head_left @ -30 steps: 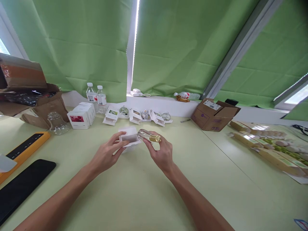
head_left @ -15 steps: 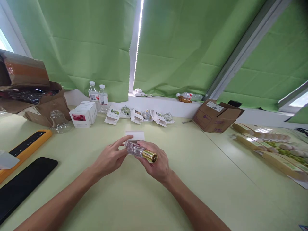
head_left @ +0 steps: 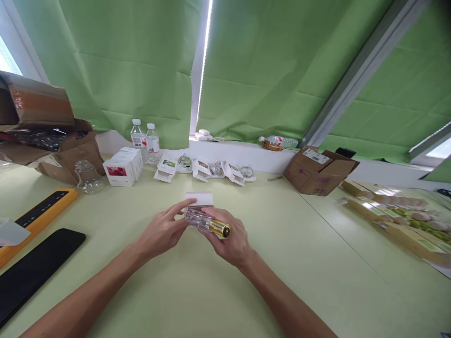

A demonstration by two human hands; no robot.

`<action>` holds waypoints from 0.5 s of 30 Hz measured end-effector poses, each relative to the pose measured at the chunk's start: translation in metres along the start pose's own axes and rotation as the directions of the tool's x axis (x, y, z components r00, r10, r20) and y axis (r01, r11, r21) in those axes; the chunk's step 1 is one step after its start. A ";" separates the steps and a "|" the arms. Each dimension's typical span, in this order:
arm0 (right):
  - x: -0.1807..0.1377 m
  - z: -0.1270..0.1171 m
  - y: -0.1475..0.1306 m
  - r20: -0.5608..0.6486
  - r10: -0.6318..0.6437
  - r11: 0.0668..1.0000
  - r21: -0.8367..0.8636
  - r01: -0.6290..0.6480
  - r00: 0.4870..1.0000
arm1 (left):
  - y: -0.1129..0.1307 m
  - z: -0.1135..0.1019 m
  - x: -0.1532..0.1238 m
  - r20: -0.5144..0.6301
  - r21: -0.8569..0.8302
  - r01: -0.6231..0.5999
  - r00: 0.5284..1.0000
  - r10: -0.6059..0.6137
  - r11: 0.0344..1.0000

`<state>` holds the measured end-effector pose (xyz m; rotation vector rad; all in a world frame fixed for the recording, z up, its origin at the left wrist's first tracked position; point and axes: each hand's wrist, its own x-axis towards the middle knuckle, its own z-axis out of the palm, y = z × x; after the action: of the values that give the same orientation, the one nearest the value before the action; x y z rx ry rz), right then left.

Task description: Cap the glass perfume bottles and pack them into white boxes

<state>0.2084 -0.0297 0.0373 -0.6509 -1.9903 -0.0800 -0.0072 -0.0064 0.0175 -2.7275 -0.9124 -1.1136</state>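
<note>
In front of me, my right hand (head_left: 233, 241) is closed around a small clear glass bottle (head_left: 198, 219), tilted on its side. Its shiny gold cap (head_left: 221, 228) points right and toward me. Just behind the bottle is a small white carton (head_left: 199, 198) with its flap raised. My left hand (head_left: 162, 231) grips the carton's left side, the index finger stretched along the flap and the thumb near the bottle's base. The bottle and fingers hide most of the carton, so I cannot tell whether the bottle's end is inside it.
Open white boxes (head_left: 200, 170) with glass pieces line the back. Stacked white boxes (head_left: 121, 169), water bottles (head_left: 152, 144) and a glass jar (head_left: 88, 178) stand left. A power strip (head_left: 38, 218) and black slab (head_left: 42, 272) lie nearer. Right are a cardboard box (head_left: 313, 173) and long packages (head_left: 405, 230).
Both hands, the bottle and the carton keep nearly the same pose. The whole view shifts very slightly, with no other visible difference.
</note>
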 end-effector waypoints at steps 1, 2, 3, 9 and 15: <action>0.000 -0.001 0.001 -0.012 -0.005 1.000 -0.005 0.005 1.000 | 0.000 0.000 0.000 -0.001 -0.004 0.000 1.000 0.000 1.000; 0.001 -0.001 0.002 -0.021 -0.008 1.000 -0.014 0.008 1.000 | 0.000 0.000 0.000 0.001 -0.012 0.003 1.000 -0.003 1.000; 0.001 -0.002 0.003 -0.024 -0.006 1.000 -0.026 0.005 1.000 | 0.000 0.000 0.001 0.004 -0.021 0.007 1.000 -0.007 1.000; -0.002 -0.003 0.010 0.002 0.025 0.996 -0.088 -0.024 1.000 | 0.001 0.000 0.001 0.002 -0.061 0.027 1.000 -0.027 0.998; -0.002 -0.004 0.011 0.013 0.034 0.996 -0.082 -0.033 0.999 | 0.002 0.000 0.001 -0.001 -0.025 0.019 1.000 -0.019 1.000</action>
<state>0.2172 -0.0226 0.0348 -0.7388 -1.9979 -0.1376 -0.0060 -0.0075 0.0185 -2.7431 -0.9319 -1.1379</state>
